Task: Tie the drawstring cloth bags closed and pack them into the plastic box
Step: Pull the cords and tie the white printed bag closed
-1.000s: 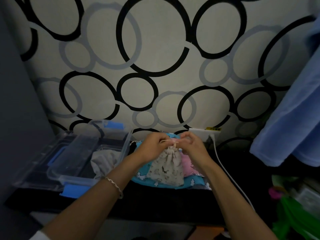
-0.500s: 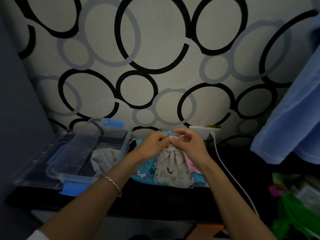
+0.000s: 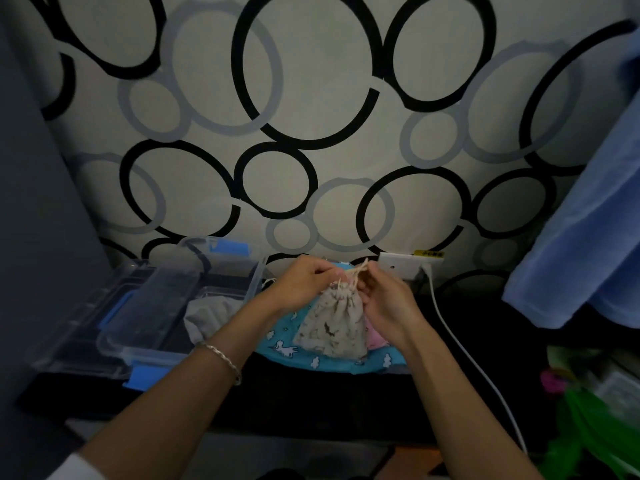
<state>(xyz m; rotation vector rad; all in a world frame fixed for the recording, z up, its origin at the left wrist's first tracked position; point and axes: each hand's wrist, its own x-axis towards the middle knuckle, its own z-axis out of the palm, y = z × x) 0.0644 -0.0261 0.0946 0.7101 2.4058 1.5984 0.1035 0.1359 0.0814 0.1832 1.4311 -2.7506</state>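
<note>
Presently: beige printed drawstring bag (image 3: 332, 323), neck gathered, over turquoise printed cloth (image 3: 277, 344) on the desk, beside the plastic box (image 3: 152, 356). Left hand (image 3: 304, 285) and right hand (image 3: 388, 303) each pinch its cord (image 3: 358, 271). Risk: a slipped pinch leaves the knot slack and the neck reopens.

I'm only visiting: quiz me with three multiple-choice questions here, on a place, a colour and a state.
1. The clear plastic box sits where from the beige printed drawstring cloth bag? A left; B right; C on top.
2. The box's latches are: A red; B blue; C yellow.
3. The bag's mouth is: A spread open; B cinched; C knotted inside the box.
Answers: A, the box stands to its left; B, blue clips on its rim; B, left hand and right hand pinch the cream drawstring above the gathered neck.
</note>
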